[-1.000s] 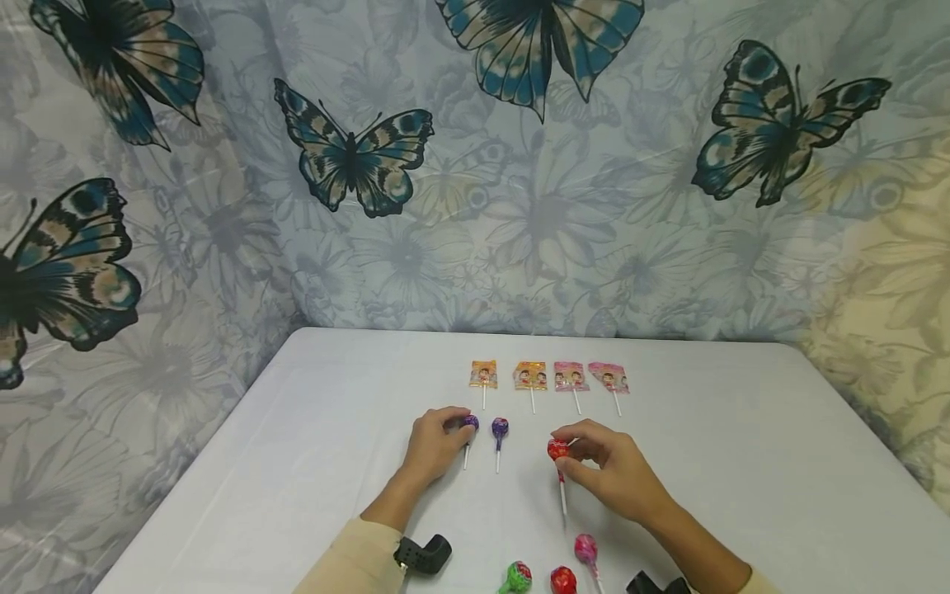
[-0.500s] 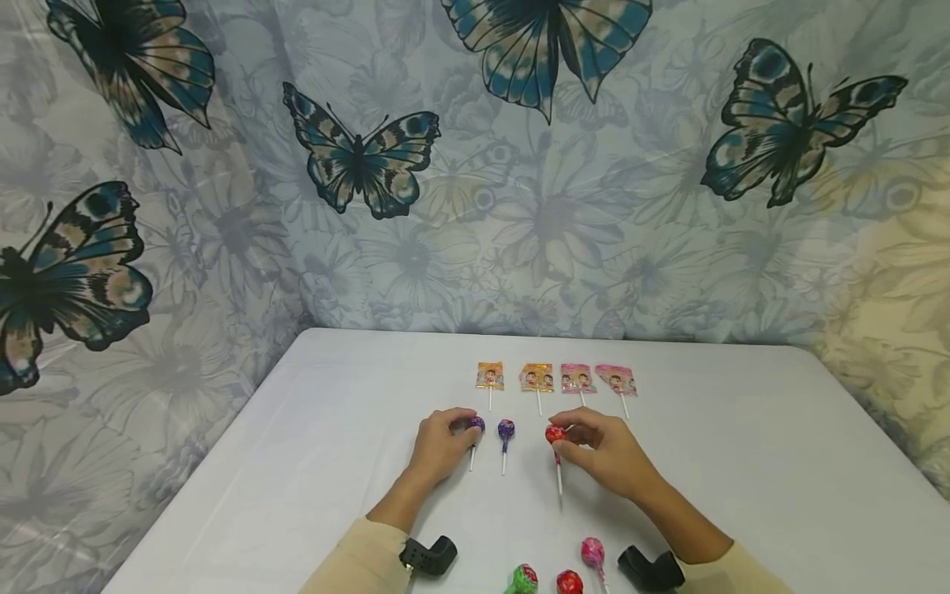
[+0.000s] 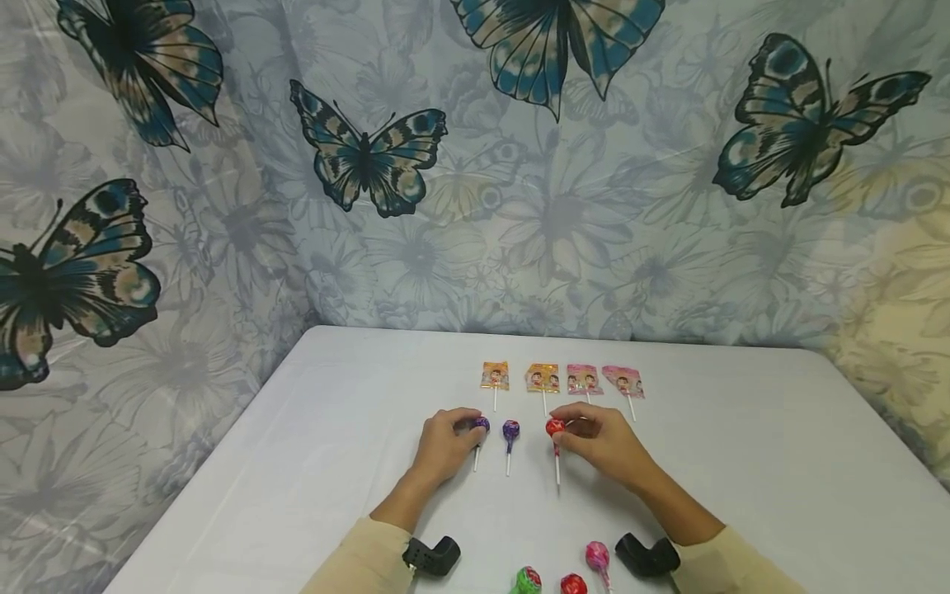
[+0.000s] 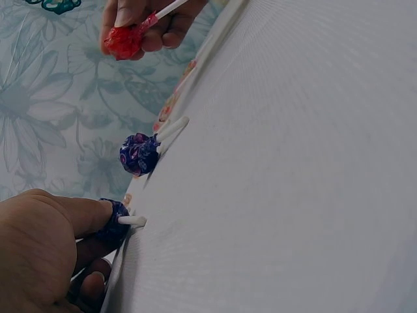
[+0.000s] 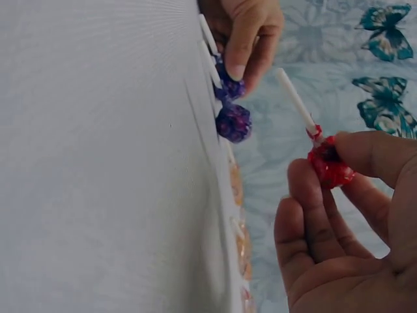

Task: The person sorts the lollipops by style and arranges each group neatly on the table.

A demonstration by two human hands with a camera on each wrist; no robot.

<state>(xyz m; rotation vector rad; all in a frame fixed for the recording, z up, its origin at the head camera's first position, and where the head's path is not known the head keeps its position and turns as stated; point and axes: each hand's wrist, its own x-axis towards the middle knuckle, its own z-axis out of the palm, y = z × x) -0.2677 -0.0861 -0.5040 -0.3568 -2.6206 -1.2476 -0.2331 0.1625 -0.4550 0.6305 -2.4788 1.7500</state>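
Observation:
My left hand (image 3: 469, 427) lies on the white table (image 3: 742, 462), its fingertips pinching the head of a purple lollipop (image 3: 482, 424) (image 4: 117, 218). Just to the right lies a second purple lollipop (image 3: 510, 430) (image 4: 139, 154), untouched. My right hand (image 3: 570, 429) pinches the head of a red lollipop (image 3: 554, 427) (image 5: 331, 163) between thumb and fingers, level with the two purple ones. In the right wrist view the red one's stick points up off the table.
Several flat packeted lollipops (image 3: 543, 378) lie in a row behind the hands. Near the front edge lie a green lollipop (image 3: 527, 580), another red one (image 3: 572, 585) and a pink one (image 3: 597, 555). A butterfly-print cloth (image 3: 371, 157) hangs behind the table.
My right hand has carried the red lollipop away from me, up level with the two purple ones. My left hand has stayed on its purple lollipop.

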